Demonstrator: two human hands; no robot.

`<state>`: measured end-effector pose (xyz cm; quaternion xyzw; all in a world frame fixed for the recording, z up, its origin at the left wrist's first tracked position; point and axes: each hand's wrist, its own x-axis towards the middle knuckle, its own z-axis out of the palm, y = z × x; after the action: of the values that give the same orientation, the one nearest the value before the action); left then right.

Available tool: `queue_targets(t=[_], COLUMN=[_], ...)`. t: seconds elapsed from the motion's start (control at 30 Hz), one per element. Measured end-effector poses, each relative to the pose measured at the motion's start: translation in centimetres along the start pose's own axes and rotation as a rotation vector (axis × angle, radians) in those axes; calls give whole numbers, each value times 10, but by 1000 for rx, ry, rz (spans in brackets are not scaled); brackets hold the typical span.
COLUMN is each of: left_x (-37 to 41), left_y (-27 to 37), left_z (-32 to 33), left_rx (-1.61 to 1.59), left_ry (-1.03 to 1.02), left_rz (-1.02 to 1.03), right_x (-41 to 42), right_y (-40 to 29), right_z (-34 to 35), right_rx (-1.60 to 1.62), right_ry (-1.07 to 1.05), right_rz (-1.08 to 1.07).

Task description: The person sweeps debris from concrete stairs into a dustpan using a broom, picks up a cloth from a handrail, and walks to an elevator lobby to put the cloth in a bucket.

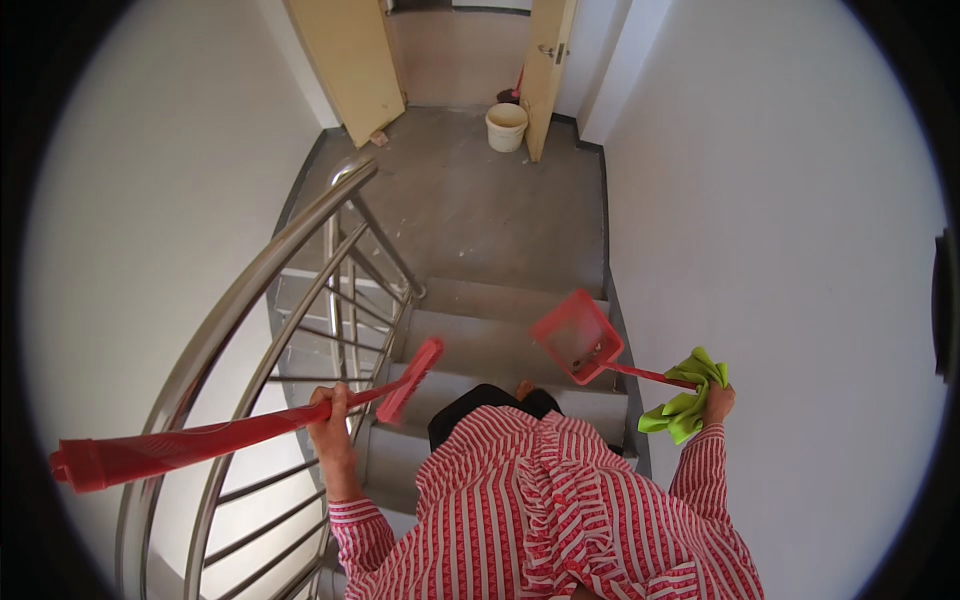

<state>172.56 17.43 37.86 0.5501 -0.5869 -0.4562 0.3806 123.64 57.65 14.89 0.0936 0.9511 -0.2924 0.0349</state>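
Note:
My left hand (331, 429) is closed round the red handle of a broom (202, 441). The handle's thick end points to the left over the railing, and the pinkish-red brush head hangs above the steps. On the right, my right hand (718, 403) grips the handle of a red dustpan (579, 337) together with a bright green cloth (686, 397). Some small dark and pale debris lies in the pan, near its handle side. The pan is held over the stairs, close to the wall.
Grey stairs (480, 337) lead to a landing (465, 202). A steel railing (247, 300) runs along the left, a white wall (765, 225) on the right. By the open cream doors (352, 67) stand a white bucket (507, 129) and a dark, red-handled tool (510, 95).

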Motion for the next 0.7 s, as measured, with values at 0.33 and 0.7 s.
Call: queue_targets(t=[0.33, 0.7], left_x=[27, 59], left_y=[27, 7], left_z=[28, 78], left_rx=[69, 22], left_ry=[-64, -297], left_rz=[75, 159], right_x=[-7, 8], right_y=[-21, 15], right_z=[33, -9], right_rx=[47, 44], right_ry=[-21, 49], right_rz=[2, 122])
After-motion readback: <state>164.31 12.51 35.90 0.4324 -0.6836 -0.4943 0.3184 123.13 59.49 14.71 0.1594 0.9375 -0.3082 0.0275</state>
